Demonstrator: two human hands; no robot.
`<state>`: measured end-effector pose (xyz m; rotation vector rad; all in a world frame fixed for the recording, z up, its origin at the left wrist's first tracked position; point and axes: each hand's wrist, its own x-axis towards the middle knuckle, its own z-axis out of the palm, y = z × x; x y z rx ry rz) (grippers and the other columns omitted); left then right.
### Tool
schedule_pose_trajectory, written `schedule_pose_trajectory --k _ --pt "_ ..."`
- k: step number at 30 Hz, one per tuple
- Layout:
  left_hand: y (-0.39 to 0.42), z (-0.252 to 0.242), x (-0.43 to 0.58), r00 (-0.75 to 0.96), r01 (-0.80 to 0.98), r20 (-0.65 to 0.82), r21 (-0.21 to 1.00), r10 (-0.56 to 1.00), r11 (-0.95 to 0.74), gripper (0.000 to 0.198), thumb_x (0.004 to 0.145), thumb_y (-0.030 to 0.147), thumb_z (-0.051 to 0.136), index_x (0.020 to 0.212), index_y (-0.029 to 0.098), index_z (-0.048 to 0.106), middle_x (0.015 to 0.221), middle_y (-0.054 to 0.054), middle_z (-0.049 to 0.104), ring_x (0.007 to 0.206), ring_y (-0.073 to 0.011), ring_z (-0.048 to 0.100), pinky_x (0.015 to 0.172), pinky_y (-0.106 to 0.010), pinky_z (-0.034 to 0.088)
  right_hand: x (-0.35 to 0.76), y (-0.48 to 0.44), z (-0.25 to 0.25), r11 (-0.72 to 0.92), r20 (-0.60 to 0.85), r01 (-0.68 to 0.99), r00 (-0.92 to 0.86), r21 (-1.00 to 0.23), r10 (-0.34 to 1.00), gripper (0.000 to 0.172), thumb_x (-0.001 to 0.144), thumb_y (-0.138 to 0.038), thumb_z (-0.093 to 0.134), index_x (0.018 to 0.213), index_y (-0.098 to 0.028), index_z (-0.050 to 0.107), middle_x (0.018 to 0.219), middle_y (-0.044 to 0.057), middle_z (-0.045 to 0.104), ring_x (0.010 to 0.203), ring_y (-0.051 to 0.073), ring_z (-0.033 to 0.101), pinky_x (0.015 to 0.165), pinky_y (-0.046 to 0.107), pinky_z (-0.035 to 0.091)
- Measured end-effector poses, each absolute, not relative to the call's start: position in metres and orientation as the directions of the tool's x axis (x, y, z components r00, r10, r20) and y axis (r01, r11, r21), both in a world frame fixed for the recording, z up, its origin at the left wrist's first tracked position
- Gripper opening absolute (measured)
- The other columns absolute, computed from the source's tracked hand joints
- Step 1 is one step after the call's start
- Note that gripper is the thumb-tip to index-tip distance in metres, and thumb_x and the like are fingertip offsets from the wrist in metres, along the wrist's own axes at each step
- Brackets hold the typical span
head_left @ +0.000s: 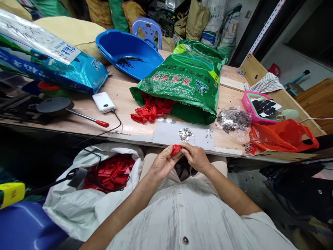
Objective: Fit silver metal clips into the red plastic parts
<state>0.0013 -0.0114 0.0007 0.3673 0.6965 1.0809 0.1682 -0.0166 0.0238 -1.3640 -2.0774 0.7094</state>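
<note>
Red pc: small red plastic pc (176, 150) held btwn both hands over my lap, just short of front edge of bench (130, 137).
L hand: L hand (163, 163) nearly closed, fingers wrapped on pc's left end.
R hand: R hand (195, 158) nearly closed too, fingertips pinching pc's right end; fingers hide part of it.
Near bench: grey card (166, 133) w/ silver bits (185, 134) on it sits right in front of hands, prob. for short reach.
Supply: green woven sack (192, 81) lies on its side, mouth toward me, red pcs (147, 111) spilling out, likely for easy grabbing.
Left of lap: open white plastic sack (67, 205) holds more red pcs (110, 172).
Bench right: clear bag of silver parts (232, 119), pink basket (256, 107), red plastic bag (282, 136).
Bench back: blue basin (125, 52).
</note>
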Motion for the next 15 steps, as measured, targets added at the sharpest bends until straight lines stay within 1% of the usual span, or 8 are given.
schedule_pose_trajectory --k 5,7,9,11,13,15 --pt "-0.015 0.001 0.005 0.324 -0.657 -0.321 0.601 0.890 0.455 0.017 0.079 0.033 0.073 0.080 0.018 0.065 0.090 -0.005 0.072 0.098 -0.0221 0.069 0.103 -0.045 0.051 0.166 -0.015 0.022 0.299 0.158 0.576 -0.283 -0.761 0.946 0.036 0.101 -0.039 0.035 0.110 -0.028 0.067 0.092 0.003 0.070 0.082 0.018 0.064 0.075 0.026 0.044" --pt "-0.015 0.000 0.003 0.314 -0.642 -0.318 0.623 0.895 0.447 0.021 0.075 0.035 0.076 0.078 0.018 0.062 0.088 -0.004 0.073 0.096 -0.0229 0.070 0.101 -0.046 0.051 0.166 -0.015 0.022 0.284 0.130 0.556 -0.300 -0.781 0.945 0.035 0.101 -0.039 0.036 0.112 -0.028 0.067 0.087 0.002 0.070 0.079 0.017 0.063 0.073 0.025 0.044" --pt "-0.014 -0.002 -0.006 0.275 -0.600 -0.319 0.680 0.907 0.421 0.028 0.071 0.036 0.079 0.073 0.019 0.058 0.086 -0.004 0.073 0.093 -0.0232 0.071 0.100 -0.046 0.050 0.168 -0.016 0.020 0.259 0.089 0.555 -0.314 -0.791 0.945 0.035 0.100 -0.038 0.037 0.116 -0.028 0.066 0.080 0.000 0.068 0.074 0.016 0.063 0.070 0.024 0.043" --pt "-0.012 -0.007 -0.022 0.189 -0.515 -0.309 0.777 0.932 0.362 0.033 0.068 0.037 0.081 0.070 0.018 0.054 0.086 -0.004 0.073 0.093 -0.0233 0.071 0.100 -0.044 0.048 0.175 -0.017 0.014 0.210 0.049 0.584 -0.279 -0.784 0.959 0.034 0.100 -0.038 0.038 0.119 -0.028 0.064 0.073 -0.001 0.066 0.068 0.015 0.061 0.067 0.024 0.041" --pt "-0.012 -0.016 -0.046 0.025 -0.381 -0.261 0.890 0.965 0.251 0.034 0.068 0.040 0.079 0.072 0.018 0.054 0.087 -0.004 0.073 0.094 -0.0222 0.070 0.100 -0.042 0.047 0.189 -0.017 0.006 0.141 0.024 0.632 -0.190 -0.762 0.981 0.033 0.099 -0.038 0.040 0.120 -0.027 0.063 0.071 -0.001 0.065 0.066 0.015 0.061 0.066 0.024 0.041" --pt "-0.013 -0.027 -0.077 -0.156 -0.139 -0.176 0.978 0.972 0.155 0.031 0.072 0.044 0.073 0.075 0.019 0.055 0.092 -0.004 0.072 0.094 -0.0211 0.068 0.096 -0.040 0.048 0.210 -0.015 -0.003 0.073 0.032 0.684 -0.072 -0.726 0.997 0.029 0.097 -0.038 0.044 0.116 -0.026 0.063 0.077 0.000 0.068 0.072 0.017 0.063 0.068 0.026 0.042"
